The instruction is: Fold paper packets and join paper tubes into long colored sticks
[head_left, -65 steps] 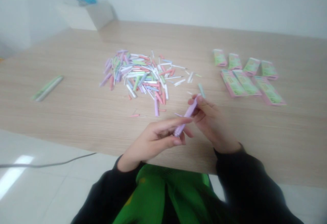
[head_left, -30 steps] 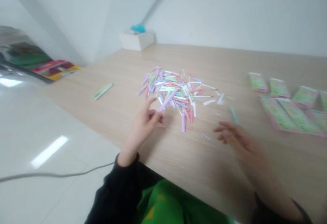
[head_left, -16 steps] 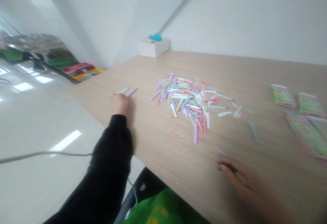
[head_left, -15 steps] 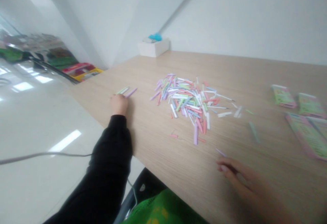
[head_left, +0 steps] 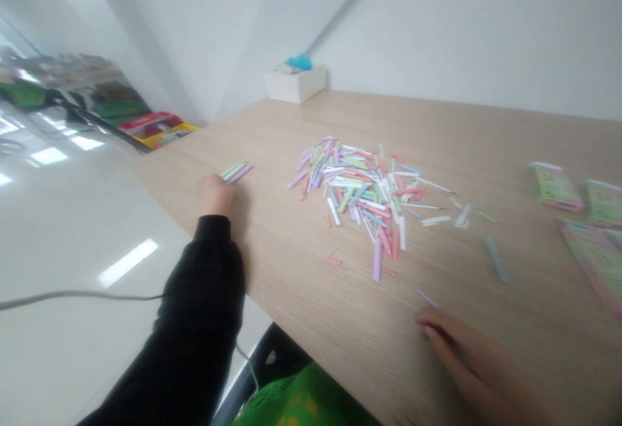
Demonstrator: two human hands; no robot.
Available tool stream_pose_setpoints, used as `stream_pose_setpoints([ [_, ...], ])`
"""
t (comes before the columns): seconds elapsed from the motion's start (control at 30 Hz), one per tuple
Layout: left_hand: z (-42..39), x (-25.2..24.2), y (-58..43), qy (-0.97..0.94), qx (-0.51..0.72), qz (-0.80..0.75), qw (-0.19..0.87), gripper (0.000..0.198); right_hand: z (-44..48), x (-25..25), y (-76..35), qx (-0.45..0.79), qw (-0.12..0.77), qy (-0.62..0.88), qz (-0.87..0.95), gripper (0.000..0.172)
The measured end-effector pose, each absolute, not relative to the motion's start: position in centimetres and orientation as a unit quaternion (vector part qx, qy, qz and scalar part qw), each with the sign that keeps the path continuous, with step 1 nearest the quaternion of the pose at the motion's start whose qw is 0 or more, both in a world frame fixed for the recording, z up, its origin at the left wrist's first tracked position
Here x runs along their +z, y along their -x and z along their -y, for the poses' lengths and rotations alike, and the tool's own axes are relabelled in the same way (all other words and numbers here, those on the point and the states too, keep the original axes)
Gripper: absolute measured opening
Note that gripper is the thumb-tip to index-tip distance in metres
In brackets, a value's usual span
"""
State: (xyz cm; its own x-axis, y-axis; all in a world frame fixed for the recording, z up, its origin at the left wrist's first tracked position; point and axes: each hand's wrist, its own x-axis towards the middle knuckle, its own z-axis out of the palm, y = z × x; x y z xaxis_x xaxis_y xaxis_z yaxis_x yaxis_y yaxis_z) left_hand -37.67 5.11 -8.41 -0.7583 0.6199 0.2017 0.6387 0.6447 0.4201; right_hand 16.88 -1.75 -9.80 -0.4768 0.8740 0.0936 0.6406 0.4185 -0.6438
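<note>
On the left of the table, my left hand (head_left: 215,193) has its fingers curled at the near ends of a few slim pastel sticks (head_left: 236,172), green, white and purple. They lie side by side, and its fingertips are partly hidden. My right hand (head_left: 466,348) rests low on the right, thumb and index finger pressed together. What may be between them does not show. A thin purple stick (head_left: 427,298) lies just beyond its fingers; I cannot tell whether they touch it. Between my hands spreads a loose pile of pastel sticks and tubes (head_left: 359,186).
Several green and pink packets (head_left: 557,186) lie at the right. A white box (head_left: 296,84) with something blue on it stands by the wall. A grey-green piece (head_left: 496,259) and white bits (head_left: 436,221) lie right of the pile. A cable (head_left: 82,294) crosses at the left.
The purple stick by my left hand has come in against the green and white ones. My left hand has shifted slightly left. The view has shifted a little; my right hand keeps its pose.
</note>
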Motion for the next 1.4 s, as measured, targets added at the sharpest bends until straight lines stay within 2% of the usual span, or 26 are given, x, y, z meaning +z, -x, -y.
stream_pose_setpoints([
  [0.23, -7.1, -8.8, 37.2, 0.332, -0.253, 0.902, 0.113, 0.076, 1.6, -10.1, -16.9, 0.284, 0.191, 0.474, 0.811, 0.030],
  [0.43, -9.5, -9.4, 38.2, 0.348, -0.191, 0.917, 0.041, 0.054, 1.5, -10.1, -17.2, 0.281, 0.163, 0.476, 0.817, 0.031],
  [0.6, -9.3, -9.8, 37.2, 0.362, -0.165, 0.917, 0.031, 0.055, 1.4, -11.0, -17.5, 0.242, 0.159, 0.471, 0.833, 0.034],
  [0.83, -9.0, -9.7, 35.9, 0.358, -0.195, 0.912, 0.045, 0.051, 1.8, -10.1, -16.6, 0.243, 0.175, 0.458, 0.837, 0.031],
  [1.07, -9.0, -9.3, 34.5, 0.339, -0.258, 0.901, 0.078, 0.061, 1.8, -10.0, -18.0, 0.260, 0.193, 0.478, 0.816, 0.029],
  [1.17, -9.6, -7.5, 33.0, 0.341, -0.280, 0.892, 0.101, 0.073, 0.7, -8.5, -18.7, 0.252, 0.183, 0.484, 0.818, 0.028],
  [1.27, -10.4, -4.8, 30.1, 0.407, -0.265, 0.868, 0.099, 0.060, -1.9, -5.7, -17.8, 0.242, 0.153, 0.451, 0.846, 0.026],
  [1.4, -11.5, -3.3, 23.5, 0.541, -0.220, 0.811, 0.024, 0.038, -7.1, -2.5, -14.0, 0.200, 0.152, 0.411, 0.877, 0.025],
])
